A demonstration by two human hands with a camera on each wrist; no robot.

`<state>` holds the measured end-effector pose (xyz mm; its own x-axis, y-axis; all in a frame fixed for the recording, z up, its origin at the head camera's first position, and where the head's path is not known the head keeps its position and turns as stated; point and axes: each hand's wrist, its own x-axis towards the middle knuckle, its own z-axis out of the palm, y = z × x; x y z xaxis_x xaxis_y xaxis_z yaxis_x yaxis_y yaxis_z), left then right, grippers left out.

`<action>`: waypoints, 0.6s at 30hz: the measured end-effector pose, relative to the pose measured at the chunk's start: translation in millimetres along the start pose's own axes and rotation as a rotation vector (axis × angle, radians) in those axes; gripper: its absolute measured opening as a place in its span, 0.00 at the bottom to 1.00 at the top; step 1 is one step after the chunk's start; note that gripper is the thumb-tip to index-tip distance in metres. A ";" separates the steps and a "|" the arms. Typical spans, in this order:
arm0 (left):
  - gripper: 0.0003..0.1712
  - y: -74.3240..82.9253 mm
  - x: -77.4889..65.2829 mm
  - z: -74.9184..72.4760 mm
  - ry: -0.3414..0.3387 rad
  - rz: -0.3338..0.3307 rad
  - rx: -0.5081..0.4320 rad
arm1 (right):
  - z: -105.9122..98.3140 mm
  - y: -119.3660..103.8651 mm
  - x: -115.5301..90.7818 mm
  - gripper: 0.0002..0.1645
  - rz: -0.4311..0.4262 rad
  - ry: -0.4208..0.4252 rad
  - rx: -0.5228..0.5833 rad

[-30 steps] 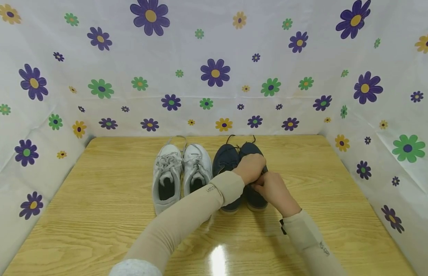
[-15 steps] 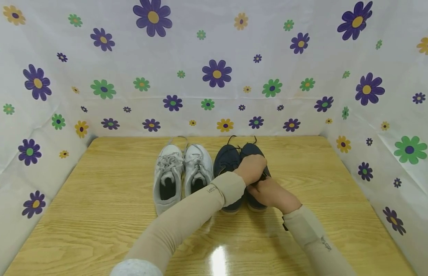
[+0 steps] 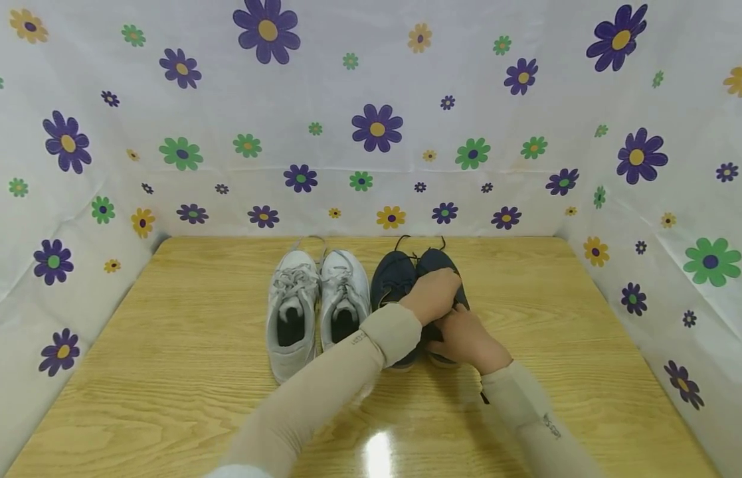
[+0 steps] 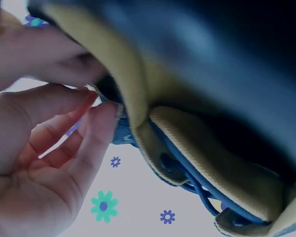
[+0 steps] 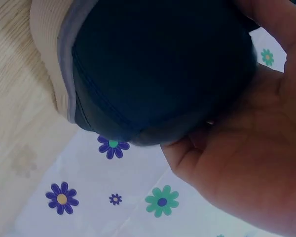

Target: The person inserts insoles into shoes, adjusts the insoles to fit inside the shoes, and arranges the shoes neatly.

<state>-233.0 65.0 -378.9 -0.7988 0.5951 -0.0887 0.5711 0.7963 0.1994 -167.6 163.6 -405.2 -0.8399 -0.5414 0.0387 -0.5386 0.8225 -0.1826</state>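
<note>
A pair of navy lace-up shoes stands toe-away in the head view, the left navy shoe (image 3: 392, 273) beside the right navy shoe (image 3: 438, 261). My left hand (image 3: 432, 295) reaches across the right shoe. In the left wrist view, the thumb and fingertips of that hand (image 4: 54, 143) pinch at the edge of the shoe's opening, close to the blue lace (image 4: 203, 197); the exact bit they hold is partly hidden. My right hand (image 3: 469, 338) grips the same shoe from its right side. The right wrist view has its curled fingers (image 5: 185, 155) against the dark heel (image 5: 158, 74).
White lace-up sneakers, one left (image 3: 291, 299) and one right (image 3: 345, 292), stand beside the navy pair, under and beyond my left forearm. All rest on a wooden table (image 3: 185, 345). A flower-printed white cloth (image 3: 323, 79) closes the back and both sides.
My right hand has shifted slightly left and over the right navy shoe, its fingers closer to my left hand. The left hand stays nearly in place. The shoes keep their places.
</note>
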 end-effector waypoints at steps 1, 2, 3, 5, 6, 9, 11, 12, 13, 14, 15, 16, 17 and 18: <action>0.11 -0.1 -2.5 0.1 0.004 0.004 -0.011 | 0.4 -0.5 0.3 0.26 0.008 -0.002 0.019; 0.11 -0.3 -5.6 0.0 0.007 0.010 -0.023 | 0.2 -1.0 0.3 0.26 0.014 -0.007 0.039; 0.10 -0.6 -9.4 -0.7 0.013 0.015 -0.038 | -0.1 -1.3 0.2 0.25 0.020 -0.011 0.061; 0.08 -2.6 -18.7 -1.9 0.032 0.023 -0.070 | -1.5 -1.7 -1.0 0.21 0.040 -0.043 0.135; 0.07 -4.4 -24.6 -2.9 0.044 0.026 -0.091 | -2.8 -1.9 -1.7 0.19 0.052 -0.060 0.171; 0.06 -13.7 -45.0 -5.4 0.101 0.029 -0.171 | -9.4 -4.3 -4.1 0.17 0.080 -0.107 0.294; 0.05 -21.8 -60.3 -7.1 0.153 0.031 -0.232 | -16.1 -8.2 -6.3 0.18 0.116 -0.098 0.369; 0.04 -25.7 -68.3 -8.8 0.183 0.034 -0.271 | -20.4 -10.8 -7.7 0.18 0.133 -0.075 0.389; 0.04 -29.3 -76.4 -11.0 0.215 0.033 -0.301 | -24.9 -14.1 -9.0 0.18 0.144 -0.041 0.414; 0.04 -32.8 -84.4 -13.5 0.252 0.033 -0.332 | -29.5 -17.8 -10.2 0.17 0.153 0.006 0.432; 0.05 -35.8 -92.2 -16.8 0.290 0.035 -0.363 | -34.3 -21.9 -11.6 0.15 0.169 0.062 0.443; 0.05 -38.4 -99.7 -19.9 0.333 0.029 -0.389 | -38.6 -26.1 -12.5 0.14 0.164 0.130 0.437; 0.04 -40.6 -106.8 -23.2 0.383 0.028 -0.408 | -42.8 -30.5 -13.0 0.13 0.155 0.203 0.430; 0.04 -42.7 -113.5 -25.9 0.438 0.027 -0.425 | -46.7 -34.8 -13.4 0.11 0.134 0.277 0.419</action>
